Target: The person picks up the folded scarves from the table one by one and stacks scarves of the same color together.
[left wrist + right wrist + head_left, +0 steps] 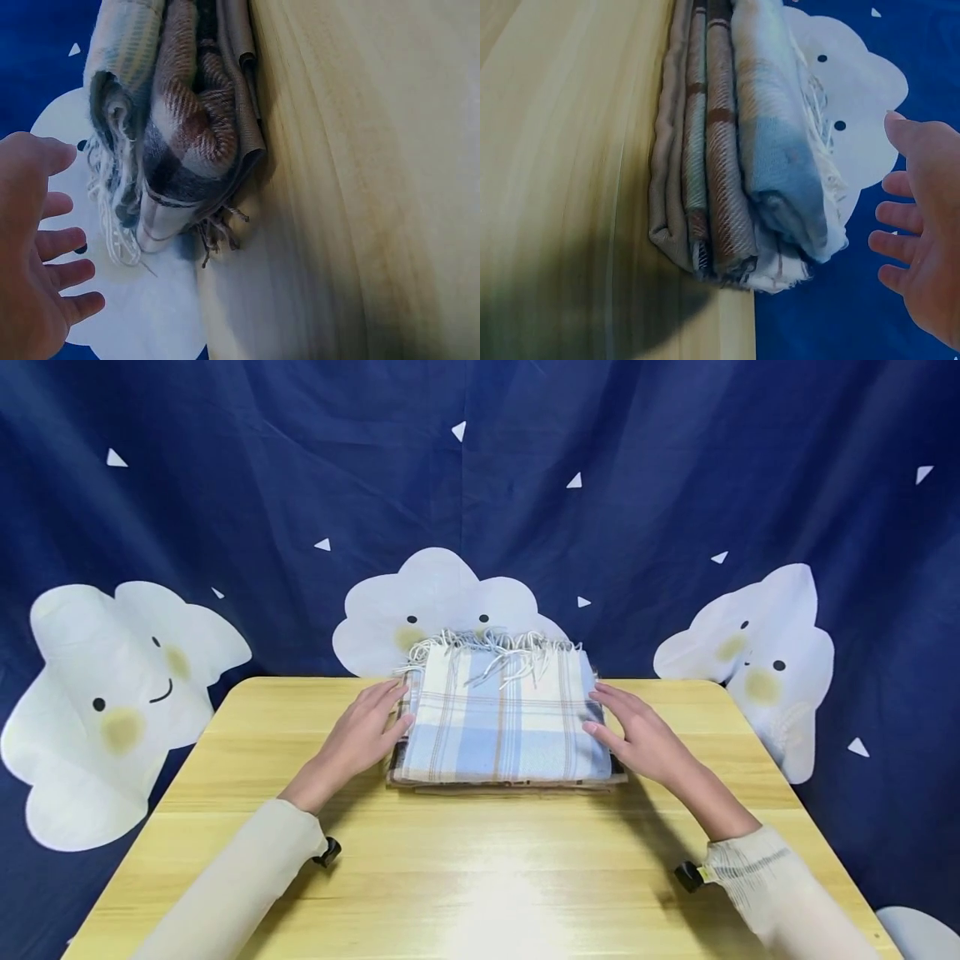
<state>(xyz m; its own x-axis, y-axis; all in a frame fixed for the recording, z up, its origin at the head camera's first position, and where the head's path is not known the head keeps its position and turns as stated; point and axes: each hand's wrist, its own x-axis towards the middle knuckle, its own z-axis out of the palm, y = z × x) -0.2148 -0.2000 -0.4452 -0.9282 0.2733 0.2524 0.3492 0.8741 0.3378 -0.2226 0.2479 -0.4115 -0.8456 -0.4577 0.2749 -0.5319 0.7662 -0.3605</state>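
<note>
A stack of folded scarves lies on the table's far part. On top is a light blue and white plaid scarf (491, 727), its white fringe at the far edge. Beneath it, the left wrist view shows a brown, white and dark plaid scarf (184, 142) and a plain brown cloth (244, 112) at the bottom. My left hand (360, 731) is at the stack's left side, fingers spread. On the right side is my right hand (641, 735), fingers extended. Both wrist views show gaps between the fingers and the fabric; neither hand holds anything.
The stack rests on a light wooden table (480, 868) with rounded far corners. Behind it hangs a dark blue curtain (525, 510) printed with white clouds and small triangles. A small black device (688, 877) sits at the right cuff, and another black device (327, 852) at the left.
</note>
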